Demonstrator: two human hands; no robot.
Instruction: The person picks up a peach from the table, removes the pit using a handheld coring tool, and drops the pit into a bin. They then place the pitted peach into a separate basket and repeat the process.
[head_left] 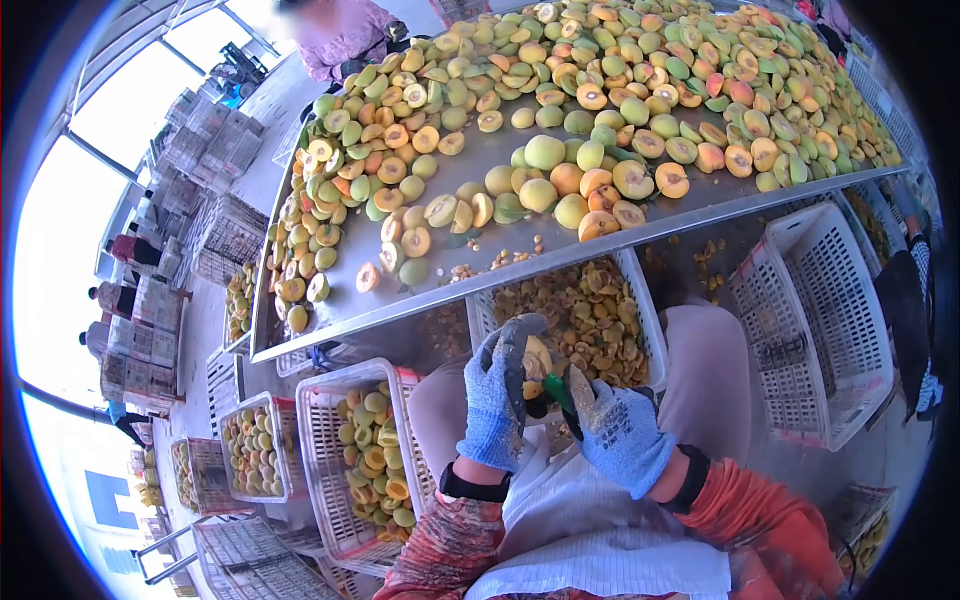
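My left hand (500,390), in a blue and grey glove, is closed round a cut fruit half (538,360) whose pale inside shows. Close beside it my right hand (612,425), gloved alike, grips a small tool with a green handle (556,388); its tip is hidden near the fruit. Both hands are above my lap, at the near edge of a white crate (650,320) of fruit pieces. Beyond them, many whole and halved fruits (545,152) lie heaped on a metal table (335,285).
On the left stand crates of fruit halves (372,455) and more fruit (252,450). An empty white crate (825,320) stands at right. A person (345,35) is across the table; other people (115,298) are by stacked crates (150,350) at far left.
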